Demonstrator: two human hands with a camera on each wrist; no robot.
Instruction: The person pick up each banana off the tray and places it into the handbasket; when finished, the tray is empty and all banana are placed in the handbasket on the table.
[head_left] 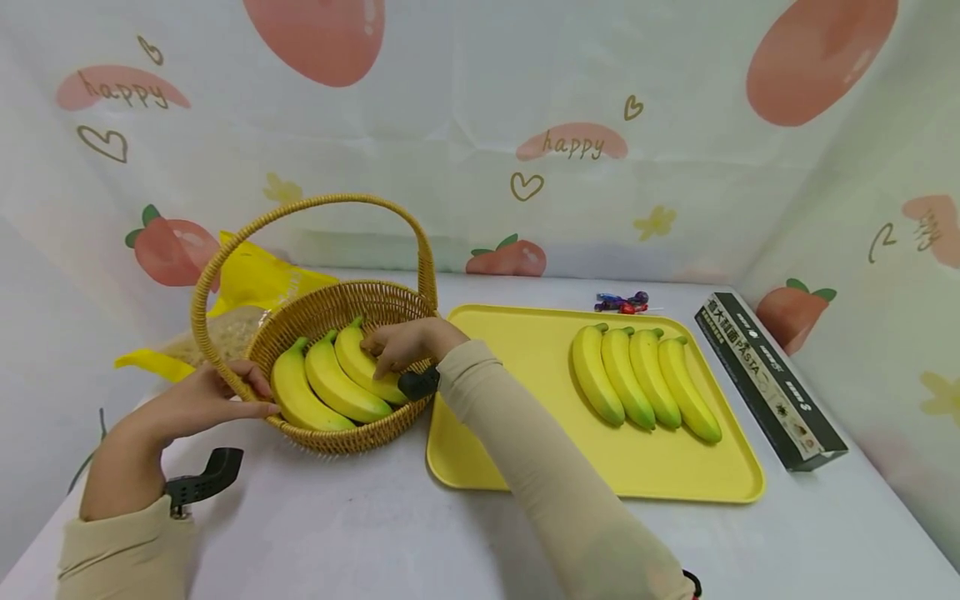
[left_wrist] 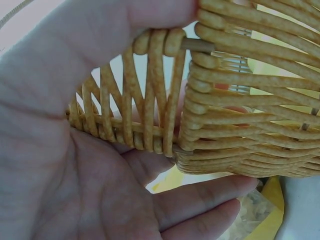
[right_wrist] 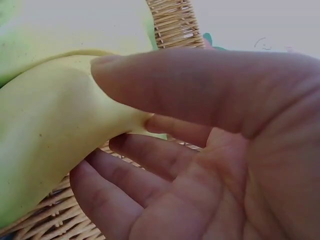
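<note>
A wicker basket (head_left: pixel 375 433) with a tall arched handle stands on the left of the table, holding 3 bananas side by side. My left hand (head_left: pixel 187 408) grips the basket's near left side, where the handle meets the rim; in the left wrist view its fingers go round the handle base (left_wrist: pixel 150 95). Inside the basket, my right hand (head_left: pixel 408 340) holds the rightmost banana (head_left: pixel 352 358). The right wrist view shows the thumb on top of that banana (right_wrist: pixel 45 135) and the fingertips along its side. Several more bananas (head_left: pixel 645 379) lie in a row on a yellow tray (head_left: pixel 517 350).
Right of the tray lies a long black pasta box (head_left: pixel 768 379). Small wrapped candies (head_left: pixel 622 302) are behind the tray. Behind the basket leans a yellow bag (head_left: pixel 258 275) with a clear part. A printed curtain (head_left: pixel 450 100) hangs at the back.
</note>
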